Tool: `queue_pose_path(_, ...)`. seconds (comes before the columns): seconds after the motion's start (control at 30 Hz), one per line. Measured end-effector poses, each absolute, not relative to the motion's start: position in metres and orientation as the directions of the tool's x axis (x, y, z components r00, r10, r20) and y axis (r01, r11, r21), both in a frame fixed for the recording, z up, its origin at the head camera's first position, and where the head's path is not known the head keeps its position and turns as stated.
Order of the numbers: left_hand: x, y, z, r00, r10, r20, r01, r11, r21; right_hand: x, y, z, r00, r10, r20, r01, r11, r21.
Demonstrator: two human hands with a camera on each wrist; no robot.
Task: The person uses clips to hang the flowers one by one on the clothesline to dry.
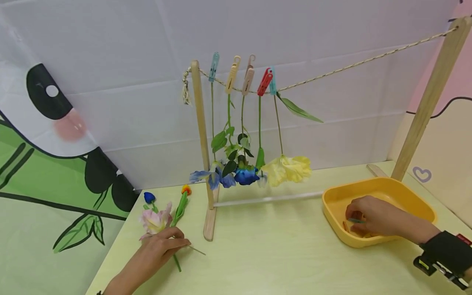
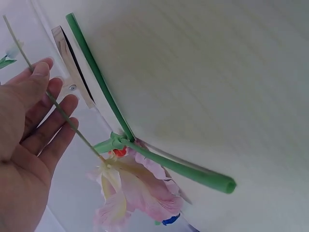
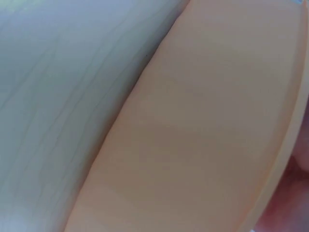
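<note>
My left hand (image 1: 156, 248) pinches the thin stem (image 2: 63, 113) of a pink artificial flower (image 2: 140, 188) between thumb and fingertips. In the left wrist view the bloom hangs below the fingers. Beside it lie a green-stemmed orange tulip (image 1: 180, 209) and a blue flower bud (image 1: 149, 197). Over at the right, my right hand (image 1: 374, 217) reaches into a yellow plastic basin (image 1: 413, 196), its fingers pinching a teal clothespin (image 1: 356, 220). An orange clothespin (image 1: 345, 226) lies by the fingertips. In the right wrist view the basin wall (image 3: 183, 125) hides most of that hand.
A rope (image 1: 354, 64) runs between two wooden posts (image 1: 200, 135). Clothespins, including a red one (image 1: 264, 82), hold several flowers upside down on it, among them a yellow bloom (image 1: 289, 169) and a blue rose (image 1: 246, 175). A white crossbar (image 1: 273, 198) joins the posts low down.
</note>
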State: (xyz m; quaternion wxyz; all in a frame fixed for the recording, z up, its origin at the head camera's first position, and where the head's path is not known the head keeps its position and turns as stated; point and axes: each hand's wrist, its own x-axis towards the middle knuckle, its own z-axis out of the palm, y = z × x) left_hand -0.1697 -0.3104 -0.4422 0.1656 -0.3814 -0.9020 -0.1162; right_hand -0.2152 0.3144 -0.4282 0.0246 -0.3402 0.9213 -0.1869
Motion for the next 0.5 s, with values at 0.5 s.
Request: queue_pose_path(0.5, -0.173, -0.285, -0.419, -0.632, 0.631, 0.45, 0.741, 0.662, 0.112, -0.214, 0.31, -0.417, -0.759, -0.601, 0.249, -0.65, 0.714, -0.259)
